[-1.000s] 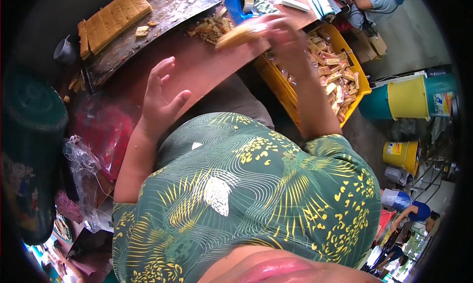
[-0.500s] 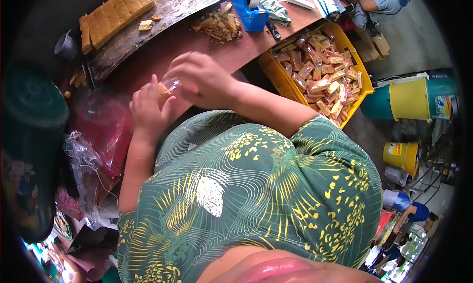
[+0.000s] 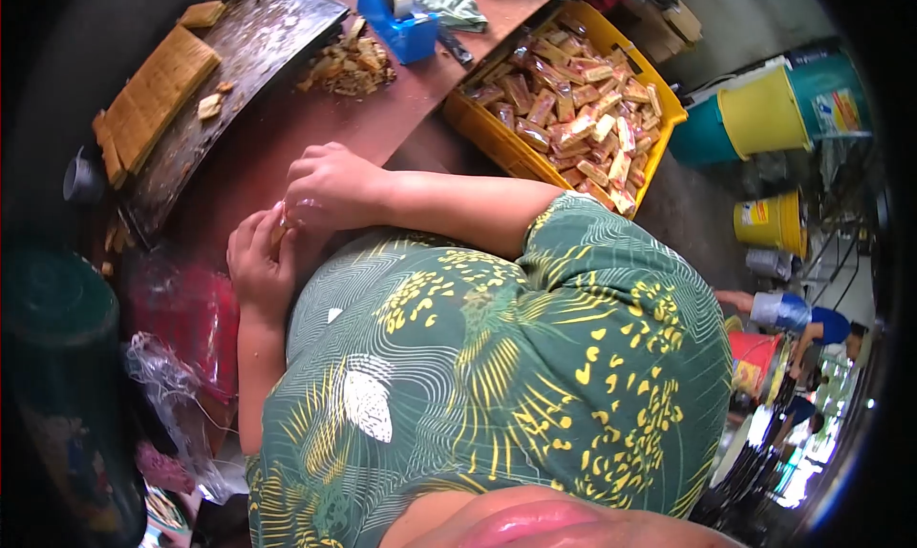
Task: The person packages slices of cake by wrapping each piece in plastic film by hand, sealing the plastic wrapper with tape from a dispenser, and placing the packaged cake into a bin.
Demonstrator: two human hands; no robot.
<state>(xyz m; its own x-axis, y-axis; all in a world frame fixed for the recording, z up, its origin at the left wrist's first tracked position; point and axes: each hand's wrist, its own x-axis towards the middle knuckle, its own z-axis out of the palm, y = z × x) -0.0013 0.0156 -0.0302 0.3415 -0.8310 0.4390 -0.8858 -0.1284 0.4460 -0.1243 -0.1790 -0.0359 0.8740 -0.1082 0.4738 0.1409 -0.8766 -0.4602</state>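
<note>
Both of my hands meet over the near edge of the brown table [image 3: 368, 128]. My left hand [image 3: 260, 266] is closed around a small piece of cake [image 3: 279, 231] in clear plastic, mostly hidden by the fingers. Bent over from the right, my right hand [image 3: 330, 187] pinches the clear plastic wrapper [image 3: 304, 203] at the end of that piece. Beyond them, a scored slab of cake [image 3: 172, 90] lies on a dark, stained tray [image 3: 263, 56], with one loose chunk [image 3: 209, 106] beside it.
Cake scraps [image 3: 351, 66] are heaped by a blue tape dispenser [image 3: 406, 32]. A yellow crate [image 3: 511, 145] full of wrapped pieces stands at the right. Red plastic packaging [image 3: 196, 324] and a dark green container [image 3: 57, 300] are at the left. A person [image 3: 829, 326] is at the far right.
The view has shifted, so the table and crate sit further left. My hands are lower and nearer my body, with the right fingers now closed tighter on the wrapper.
</note>
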